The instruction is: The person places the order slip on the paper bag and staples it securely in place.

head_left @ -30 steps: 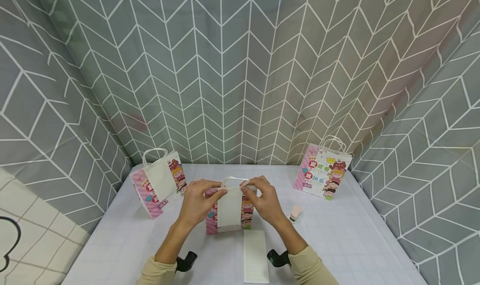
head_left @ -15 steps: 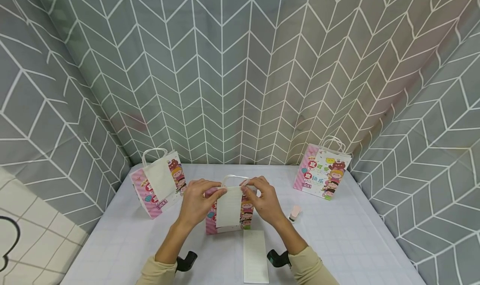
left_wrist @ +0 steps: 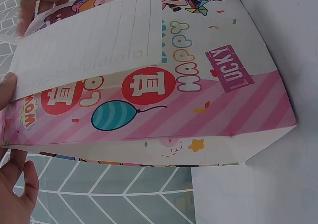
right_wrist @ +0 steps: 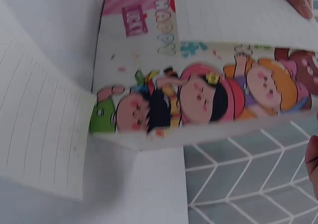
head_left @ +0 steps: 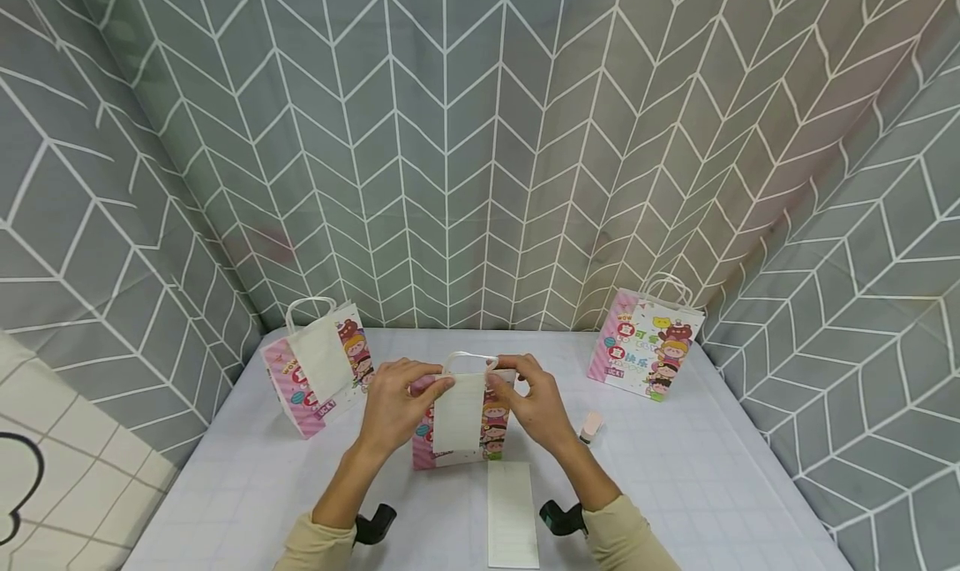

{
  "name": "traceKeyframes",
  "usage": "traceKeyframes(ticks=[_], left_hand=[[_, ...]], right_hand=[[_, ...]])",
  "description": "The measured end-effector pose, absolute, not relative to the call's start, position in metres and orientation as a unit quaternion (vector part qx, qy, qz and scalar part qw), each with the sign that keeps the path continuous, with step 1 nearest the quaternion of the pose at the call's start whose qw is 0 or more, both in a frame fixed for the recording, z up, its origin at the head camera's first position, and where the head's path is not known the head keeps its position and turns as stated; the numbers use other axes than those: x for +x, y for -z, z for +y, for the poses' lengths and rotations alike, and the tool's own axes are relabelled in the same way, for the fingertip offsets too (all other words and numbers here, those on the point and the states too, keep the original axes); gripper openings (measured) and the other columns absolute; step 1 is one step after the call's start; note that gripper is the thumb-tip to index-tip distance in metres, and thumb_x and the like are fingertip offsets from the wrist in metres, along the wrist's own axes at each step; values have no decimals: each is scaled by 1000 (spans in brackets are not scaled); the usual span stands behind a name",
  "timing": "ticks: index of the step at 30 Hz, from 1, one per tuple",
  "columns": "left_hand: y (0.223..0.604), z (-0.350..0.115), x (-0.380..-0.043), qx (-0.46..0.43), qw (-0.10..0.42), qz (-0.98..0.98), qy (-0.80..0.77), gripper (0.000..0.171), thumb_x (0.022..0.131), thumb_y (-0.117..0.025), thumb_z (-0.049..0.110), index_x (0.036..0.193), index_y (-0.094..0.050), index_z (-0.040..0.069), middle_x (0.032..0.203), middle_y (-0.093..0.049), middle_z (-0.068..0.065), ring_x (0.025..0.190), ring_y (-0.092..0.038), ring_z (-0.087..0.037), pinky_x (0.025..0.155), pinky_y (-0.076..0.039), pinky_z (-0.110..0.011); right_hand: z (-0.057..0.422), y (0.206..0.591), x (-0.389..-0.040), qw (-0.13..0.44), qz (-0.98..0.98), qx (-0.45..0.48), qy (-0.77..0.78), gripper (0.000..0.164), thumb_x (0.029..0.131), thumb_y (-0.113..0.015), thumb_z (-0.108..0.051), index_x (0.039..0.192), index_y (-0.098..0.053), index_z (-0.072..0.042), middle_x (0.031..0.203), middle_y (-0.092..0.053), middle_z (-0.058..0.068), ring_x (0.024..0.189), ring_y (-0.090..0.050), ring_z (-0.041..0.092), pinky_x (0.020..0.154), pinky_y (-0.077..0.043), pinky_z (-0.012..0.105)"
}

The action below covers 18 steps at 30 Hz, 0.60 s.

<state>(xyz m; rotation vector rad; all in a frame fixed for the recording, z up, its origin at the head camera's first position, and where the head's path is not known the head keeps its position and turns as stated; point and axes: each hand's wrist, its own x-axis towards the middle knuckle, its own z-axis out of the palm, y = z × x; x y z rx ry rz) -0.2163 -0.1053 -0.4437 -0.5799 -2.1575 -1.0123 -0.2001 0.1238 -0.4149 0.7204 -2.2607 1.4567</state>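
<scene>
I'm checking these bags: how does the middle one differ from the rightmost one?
The middle bag has a paper sheet over its front; the rightmost bag shows its printed front uncovered. The left hand and right hand hold the middle bag; neither touches the rightmost bag. Both are pink and white with cartoon prints.

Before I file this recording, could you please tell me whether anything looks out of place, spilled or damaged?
Nothing looks spilled or damaged. One mismatch: the middle bag has a white sheet over part of its front, as does the left bag, while the right bag shows none.
</scene>
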Motion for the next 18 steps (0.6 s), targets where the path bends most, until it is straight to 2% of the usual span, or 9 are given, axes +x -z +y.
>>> traceKeyframes(ticks=[4, 8, 11, 18], left_hand=[[443, -106, -217, -223, 336, -829, 388, 24, 77, -88, 24, 96, -80, 12, 89, -78, 0, 79, -69, -15, 82, -48, -42], [442, -107, -216, -223, 337, -827, 389, 23, 77, -88, 24, 95, -80, 12, 88, -78, -1, 79, -69, -15, 81, -48, -42], [442, -107, -216, -225, 341, -825, 391, 22, 77, -88, 22, 95, -80, 11, 88, -78, -1, 79, -69, -16, 80, -47, -41], [444, -107, -217, -227, 340, -825, 391, 23, 77, -88, 24, 95, -80, 11, 88, -78, 0, 79, -69, -15, 80, -47, -41]], right_hand=[[135, 418, -202, 186, -803, 255, -506, 26, 93, -68, -2, 119, -67, 1, 107, -68, 13, 91, -56, 30, 83, -43, 33], [149, 426, -207, 185, -806, 251, -504, 25, 94, -68, -2, 119, -67, 0, 105, -69, 14, 89, -56, 21, 81, -41, 28], [164, 442, -217, 178, -815, 234, -499, 25, 95, -68, -5, 119, -67, -6, 105, -72, 11, 90, -56, 16, 82, -41, 28], [205, 468, -230, 122, -854, 204, -463, 21, 97, -69, -21, 118, -69, -22, 107, -73, -4, 92, -55, 12, 83, -44, 40]])
